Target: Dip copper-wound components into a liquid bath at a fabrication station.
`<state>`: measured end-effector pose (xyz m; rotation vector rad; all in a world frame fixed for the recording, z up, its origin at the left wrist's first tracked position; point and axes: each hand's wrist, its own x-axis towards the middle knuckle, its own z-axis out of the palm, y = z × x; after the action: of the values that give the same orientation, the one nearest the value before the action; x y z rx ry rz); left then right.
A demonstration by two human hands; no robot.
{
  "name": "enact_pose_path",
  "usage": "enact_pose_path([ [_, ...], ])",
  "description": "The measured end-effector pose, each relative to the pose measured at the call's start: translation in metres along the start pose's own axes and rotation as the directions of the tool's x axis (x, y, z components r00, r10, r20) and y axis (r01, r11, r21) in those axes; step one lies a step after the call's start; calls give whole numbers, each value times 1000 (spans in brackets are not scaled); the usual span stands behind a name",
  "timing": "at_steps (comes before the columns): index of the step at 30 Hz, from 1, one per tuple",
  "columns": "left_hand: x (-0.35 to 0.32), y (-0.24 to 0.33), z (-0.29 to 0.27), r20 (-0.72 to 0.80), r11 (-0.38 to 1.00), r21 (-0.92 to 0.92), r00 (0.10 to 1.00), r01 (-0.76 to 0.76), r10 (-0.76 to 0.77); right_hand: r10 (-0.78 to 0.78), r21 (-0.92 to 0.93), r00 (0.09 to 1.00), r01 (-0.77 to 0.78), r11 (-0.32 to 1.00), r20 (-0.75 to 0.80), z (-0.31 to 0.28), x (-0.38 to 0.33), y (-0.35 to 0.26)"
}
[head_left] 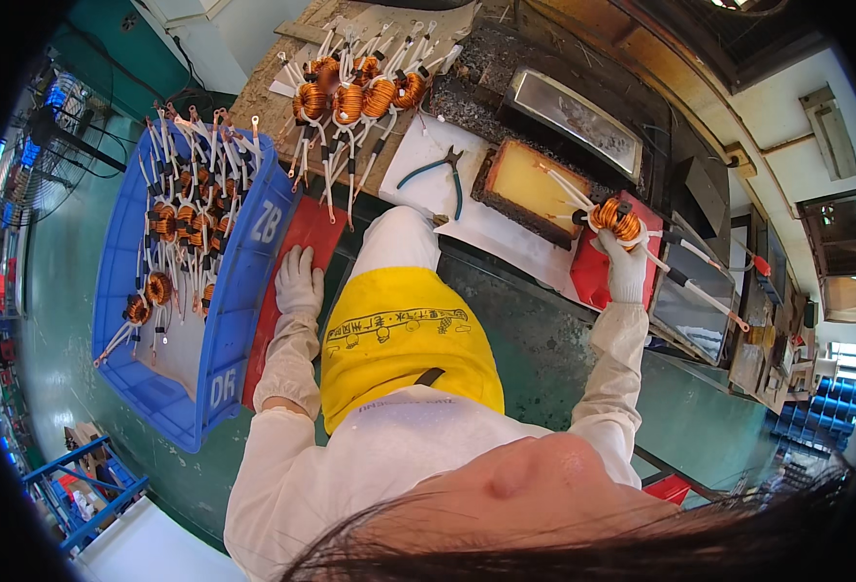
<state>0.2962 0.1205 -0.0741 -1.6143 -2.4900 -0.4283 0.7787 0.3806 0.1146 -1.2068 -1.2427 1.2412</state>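
My right hand (625, 270), in a white glove, grips a copper-wound ring coil (618, 222) with white sleeved leads and ring terminals. It holds the coil above a red surface (591, 274), beside a dark-edged rectangular tray with a yellowish slab (525, 189). Some leads point toward that slab; others stick out to the right. My left hand (299, 281), gloved too, lies flat with its fingers stretched on a red board (325, 230), next to a blue plastic crate (275, 209). Inside the crate stand many similar coils (187, 225) with leads upward.
More copper coils (348, 103) are grouped on the bench at the back. Teal-handled cutters (454, 165) lie on white paper (418, 155). Behind the yellow slab is a silvery rectangular metal trough (574, 121). A fan (48, 145) stands at the far left.
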Motion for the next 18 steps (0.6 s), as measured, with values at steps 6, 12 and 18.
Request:
enact_pose_path([
  [6, 1, 0, 1, 1, 1000, 1, 1000, 1, -1, -27, 71, 999, 29, 997, -24, -3, -4, -20],
  [12, 2, 0, 0, -6, 1000, -4, 1000, 1, -1, 12, 329, 995, 22, 944, -100, -5, 27, -13],
  [18, 1, 0, -3, -3, 1000, -11, 1000, -3, 3, -6, 357, 932, 145, 923, -362, 2, 58, 0],
])
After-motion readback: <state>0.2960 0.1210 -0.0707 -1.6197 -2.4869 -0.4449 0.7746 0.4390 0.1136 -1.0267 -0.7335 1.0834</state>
